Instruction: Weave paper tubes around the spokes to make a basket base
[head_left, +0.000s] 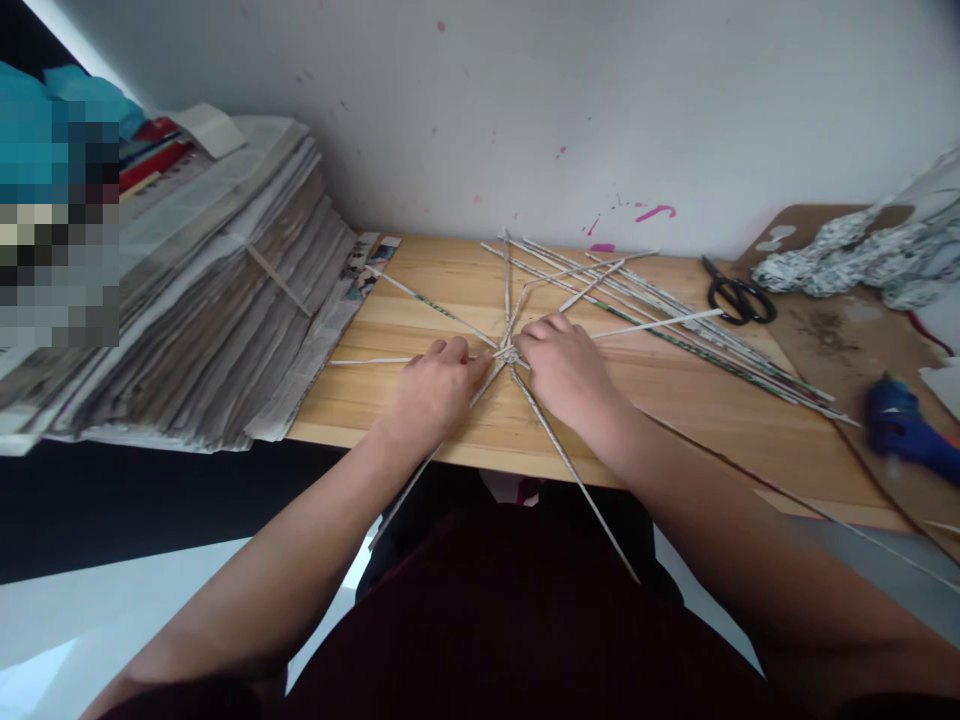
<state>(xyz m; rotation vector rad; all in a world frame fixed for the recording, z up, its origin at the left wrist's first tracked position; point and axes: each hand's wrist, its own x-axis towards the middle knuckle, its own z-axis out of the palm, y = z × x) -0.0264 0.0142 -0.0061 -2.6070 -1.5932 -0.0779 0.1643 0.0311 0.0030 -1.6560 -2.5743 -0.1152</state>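
Rolled paper sticks (551, 440) radiate like a star from a crossing point at the middle of the wooden table (352, 410). Two of them reach out over the front edge toward me. My left hand (442, 385) is closed just left of the crossing, its thumb and index finger on the sticks there. Opposite it, my right hand (566, 365) bends its fingers down onto the right side of the same crossing. My fingers partly cover how the sticks interlace.
Loose paper sticks (675, 330) lie in a pile behind my right hand, with black-handled scissors (739, 298) beside them. A blue glue gun (911, 425) rests on brown cardboard (817, 340) at right, below crumpled woven paper (832, 255). A tall newspaper stack (225, 290) fills the left.
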